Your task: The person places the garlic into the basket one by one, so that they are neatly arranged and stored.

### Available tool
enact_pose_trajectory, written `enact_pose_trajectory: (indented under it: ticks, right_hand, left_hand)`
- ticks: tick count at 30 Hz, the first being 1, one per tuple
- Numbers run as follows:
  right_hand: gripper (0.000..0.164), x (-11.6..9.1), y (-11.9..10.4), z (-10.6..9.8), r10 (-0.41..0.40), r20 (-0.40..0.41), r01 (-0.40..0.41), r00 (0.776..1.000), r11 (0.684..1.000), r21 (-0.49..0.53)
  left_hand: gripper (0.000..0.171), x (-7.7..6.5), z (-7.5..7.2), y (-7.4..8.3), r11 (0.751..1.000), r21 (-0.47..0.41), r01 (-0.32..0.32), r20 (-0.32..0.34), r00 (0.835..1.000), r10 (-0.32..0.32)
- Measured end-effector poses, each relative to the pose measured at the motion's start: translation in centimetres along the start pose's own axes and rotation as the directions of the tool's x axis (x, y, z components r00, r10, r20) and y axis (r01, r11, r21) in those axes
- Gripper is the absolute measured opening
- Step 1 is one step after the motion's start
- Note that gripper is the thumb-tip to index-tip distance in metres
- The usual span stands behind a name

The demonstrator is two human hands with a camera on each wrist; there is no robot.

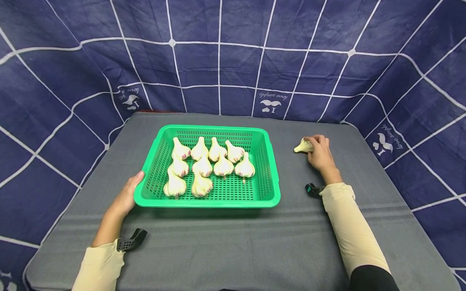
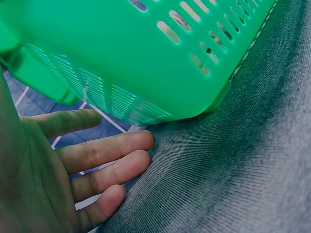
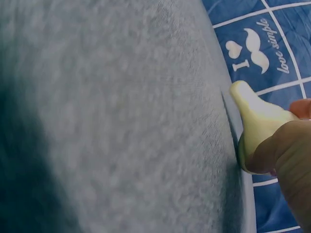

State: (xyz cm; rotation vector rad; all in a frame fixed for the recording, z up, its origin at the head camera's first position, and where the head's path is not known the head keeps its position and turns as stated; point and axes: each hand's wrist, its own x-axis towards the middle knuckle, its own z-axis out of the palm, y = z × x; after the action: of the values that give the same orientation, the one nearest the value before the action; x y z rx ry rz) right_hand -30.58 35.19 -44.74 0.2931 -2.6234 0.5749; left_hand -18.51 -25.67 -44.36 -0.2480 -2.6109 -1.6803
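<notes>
A green plastic basket [image 1: 238, 195] on the grey table holds several garlic bulbs [image 1: 203, 166], bunched toward its left and middle. At the basket's left side, my left hand [image 1: 128, 195] has its thumb against the rim. In the left wrist view, the fingers [image 2: 109, 151] of that hand extend loosely below the basket wall [image 2: 112, 53]. To the right of the basket, my right hand [image 1: 320, 152] grips a single garlic bulb [image 1: 303, 146] low over the table. The right wrist view shows this garlic bulb [image 3: 262, 121] between thumb and fingers, its stem pointing away from the palm.
A grey cloth covers the table [image 1: 225, 246]. Blue fabric [image 1: 240, 64] with white grid lines rises behind the table and along both sides. Each wrist wears a dark strap, the left strap [image 1: 132, 240] lying near the basket's front left corner.
</notes>
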Motion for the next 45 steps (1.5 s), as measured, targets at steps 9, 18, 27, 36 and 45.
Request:
enact_pose_trajectory:
  ticks: [9, 18, 27, 36, 45]
  right_hand:
    - [0.055, -0.2, 0.2, 0.0, 0.024, -0.019, -0.024, 1.0, 1.0, -0.011]
    - [0.052, -0.5, 0.3, -0.2, 0.032, -0.059, -0.032, 0.998, 0.999, -0.004]
    - [0.052, -0.6, 0.1, -0.7, 0.073, -0.136, -0.058, 0.988, 0.992, 0.108]
    - [0.053, -0.2, -1.4, -1.4, 0.073, -0.188, -0.046, 0.979, 0.989, 0.141]
    - [0.055, -0.3, -2.5, -1.7, 0.053, -0.199, -0.019, 0.979, 0.985, 0.17]
  left_hand:
    - [0.054, 0.0, 0.0, 0.0, 1.0, -0.001, 0.008, -0.009, 1.0, -0.008]
    - [0.057, 0.0, 0.1, 0.0, 1.0, -0.016, -0.017, 0.001, 1.0, 0.017]
    - [0.058, 0.0, 0.1, -0.1, 1.0, -0.002, -0.02, 0.008, 1.0, 0.02]
    - [0.057, -0.1, 0.1, 0.0, 1.0, -0.002, -0.022, 0.001, 1.0, 0.022]
    - [0.054, 0.0, 0.0, -0.1, 0.999, 0.03, 0.036, -0.017, 0.999, -0.036]
